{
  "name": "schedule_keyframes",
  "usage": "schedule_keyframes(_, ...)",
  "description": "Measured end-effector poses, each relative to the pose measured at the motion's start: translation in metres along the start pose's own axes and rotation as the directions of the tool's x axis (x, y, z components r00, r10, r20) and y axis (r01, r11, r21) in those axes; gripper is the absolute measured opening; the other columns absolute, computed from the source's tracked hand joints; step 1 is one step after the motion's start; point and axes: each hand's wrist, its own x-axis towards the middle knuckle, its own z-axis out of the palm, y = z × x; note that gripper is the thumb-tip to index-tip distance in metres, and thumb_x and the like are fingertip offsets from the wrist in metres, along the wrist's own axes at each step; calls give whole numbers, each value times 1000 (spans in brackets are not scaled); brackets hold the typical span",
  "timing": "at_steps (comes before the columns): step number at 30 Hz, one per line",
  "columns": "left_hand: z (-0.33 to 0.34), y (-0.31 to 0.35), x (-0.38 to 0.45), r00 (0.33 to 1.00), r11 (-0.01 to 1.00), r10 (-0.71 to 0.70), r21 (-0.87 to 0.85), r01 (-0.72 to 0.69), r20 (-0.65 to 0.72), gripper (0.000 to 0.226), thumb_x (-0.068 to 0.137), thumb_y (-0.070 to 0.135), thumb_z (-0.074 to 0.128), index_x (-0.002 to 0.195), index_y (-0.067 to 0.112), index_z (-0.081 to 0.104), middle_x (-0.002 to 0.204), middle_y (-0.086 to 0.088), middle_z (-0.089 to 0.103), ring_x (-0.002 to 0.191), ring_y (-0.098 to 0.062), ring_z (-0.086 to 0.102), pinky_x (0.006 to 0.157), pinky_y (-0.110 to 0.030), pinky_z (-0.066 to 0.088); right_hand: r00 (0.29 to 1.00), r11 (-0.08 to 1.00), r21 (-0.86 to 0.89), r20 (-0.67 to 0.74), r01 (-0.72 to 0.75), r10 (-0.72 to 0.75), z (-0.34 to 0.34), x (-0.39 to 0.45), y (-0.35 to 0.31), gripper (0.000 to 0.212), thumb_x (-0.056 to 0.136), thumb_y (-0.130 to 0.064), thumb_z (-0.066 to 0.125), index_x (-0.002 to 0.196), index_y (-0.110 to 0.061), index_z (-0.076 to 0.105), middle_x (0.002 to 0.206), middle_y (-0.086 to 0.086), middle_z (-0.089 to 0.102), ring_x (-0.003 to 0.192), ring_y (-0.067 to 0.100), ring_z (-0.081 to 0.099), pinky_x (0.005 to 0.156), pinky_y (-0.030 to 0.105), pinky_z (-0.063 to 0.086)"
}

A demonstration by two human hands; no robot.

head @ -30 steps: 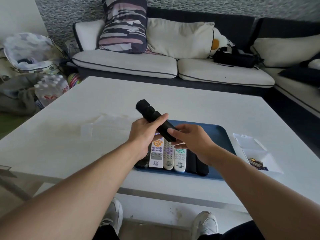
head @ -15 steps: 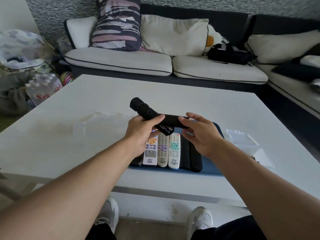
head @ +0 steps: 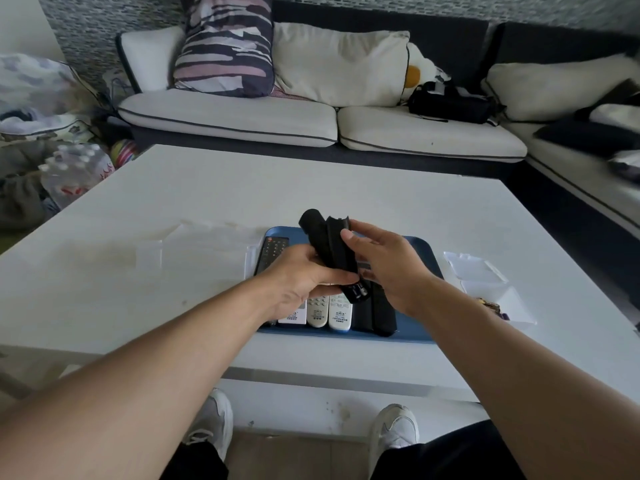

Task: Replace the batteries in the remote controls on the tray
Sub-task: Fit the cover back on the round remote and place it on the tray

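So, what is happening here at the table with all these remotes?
A person is changing remote batteries. The left hand grips a black remote above the blue tray. The right hand pinches its battery cover, which has come loose from the body; batteries show at the remote's lower end. On the tray lie three white remotes and more black remotes. A clear plastic box stands open on the white table, to the right of the tray.
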Motion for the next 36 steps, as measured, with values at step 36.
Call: schedule_keyframes(36,-16,16,3,881,932,242,-155,-328,-406,56,83,3,78,126,18,46,98,-18,71,86,-28,75,75,-39,62,921,914,242,301,-326,249,-11,-12,-5,34,95,-17,63,122,3,62,111,17,66,85,24,69,66,22,58)
